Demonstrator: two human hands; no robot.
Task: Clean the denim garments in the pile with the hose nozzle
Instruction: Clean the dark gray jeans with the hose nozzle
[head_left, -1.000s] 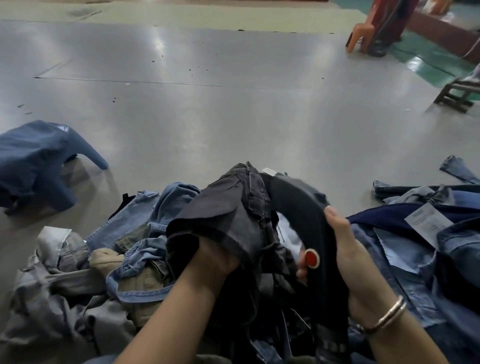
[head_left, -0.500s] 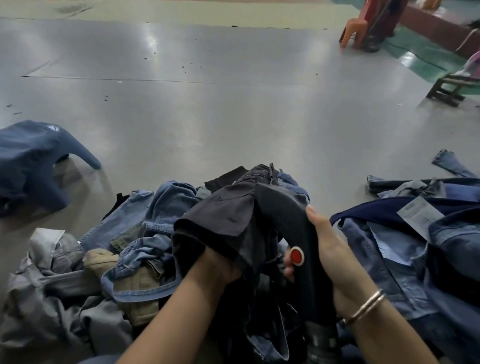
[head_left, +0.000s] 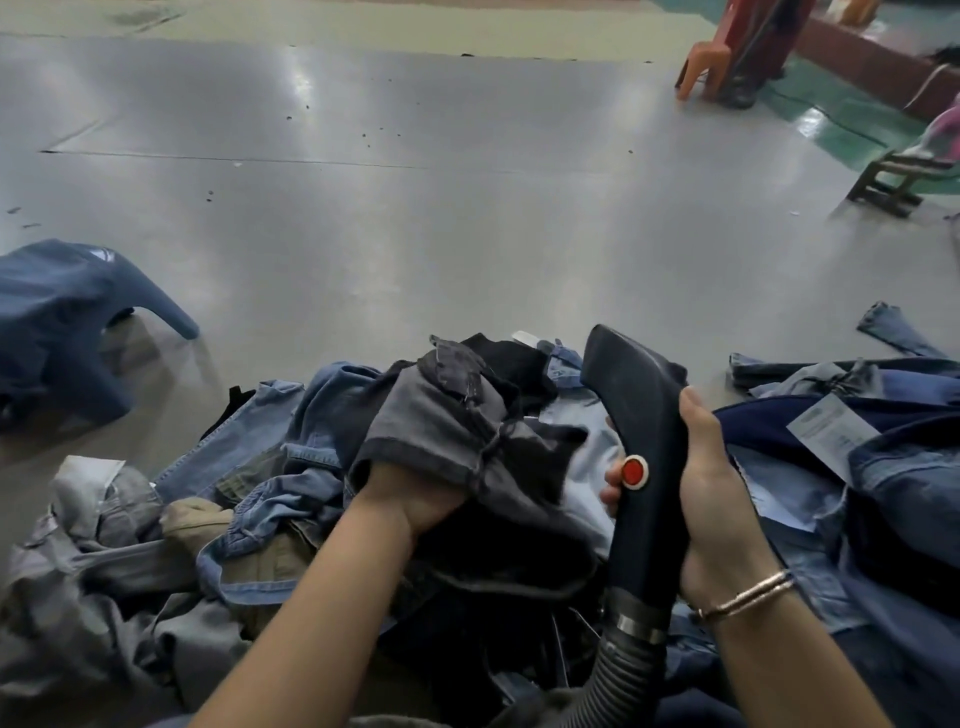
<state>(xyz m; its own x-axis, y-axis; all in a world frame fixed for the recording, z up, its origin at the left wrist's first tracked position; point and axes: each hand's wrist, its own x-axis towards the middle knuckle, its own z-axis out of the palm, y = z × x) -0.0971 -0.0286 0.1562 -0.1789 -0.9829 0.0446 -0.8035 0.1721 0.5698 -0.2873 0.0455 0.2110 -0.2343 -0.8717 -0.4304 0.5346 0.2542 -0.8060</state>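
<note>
Item: hose nozzle (head_left: 636, 415), dark moulded body with red button (head_left: 634, 472) and ribbed hose (head_left: 613, 680) below; held upright in the right hand (head_left: 714, 499), fingers wrapped round the grip, thumb tip beside the button. Change noted: half a second ago the nozzle head lay against the dark grey garment (head_left: 441, 415); it now stands clear of it, tip raised and angled toward the floor (head_left: 467, 234), with a gap between nozzle and cloth. Item: dark grey garment, bunched, gripped from beneath by the left hand (head_left: 421, 501), fingers curled into the folds and mostly hidden by fabric; it has dropped lower and spread compared with a second ago. Item: pile of denim garments (head_left: 291, 467), mixed light blue, grey and khaki pieces, lying on the floor directly below both hands. Item: further denim stack (head_left: 883, 467) at right with a paper tag (head_left: 826, 423). Item: blue plastic stool (head_left: 62, 322), left, well apart. Assessment: the pass over this spot looks finished; the grey piece is probably being turned or released, and most of the pile appears untreated
</note>
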